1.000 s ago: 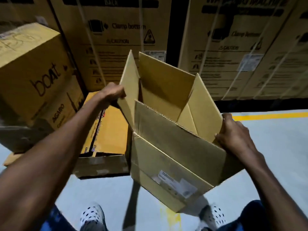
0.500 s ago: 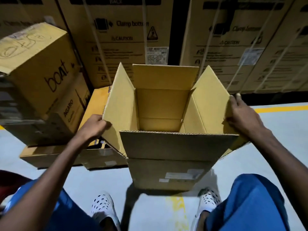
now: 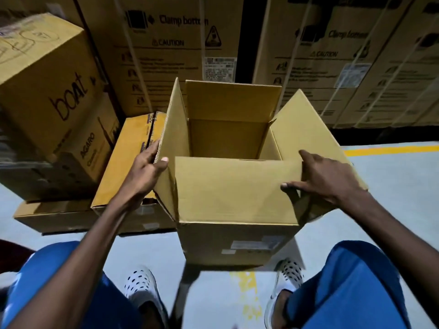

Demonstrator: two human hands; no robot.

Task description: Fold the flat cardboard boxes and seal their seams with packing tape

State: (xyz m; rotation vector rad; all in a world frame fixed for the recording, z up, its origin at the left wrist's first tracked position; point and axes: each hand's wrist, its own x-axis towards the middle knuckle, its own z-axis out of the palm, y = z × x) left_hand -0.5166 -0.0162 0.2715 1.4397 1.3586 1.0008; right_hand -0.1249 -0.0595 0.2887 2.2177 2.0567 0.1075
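Now that the near flap [image 3: 235,188] has folded down over the box [image 3: 237,241] at frame centre, closing has begun. Left hand [image 3: 145,176] grips the left flap [image 3: 173,138]; right hand [image 3: 327,179], fingers straight, presses near flap w/ no tape visible.

Single head-worn view, forward and steeply down, close over the open box [image 3: 235,186].

Scene dimly lit; top of frame and corners sunk in shadow. Floor [image 3: 392,186] at right lit paler. Soft shadow cast under open box [image 3: 235,186]. Wide-angle bending seen at edges. Slight motion blur on printed cartons [image 3: 166,43] at upper left.
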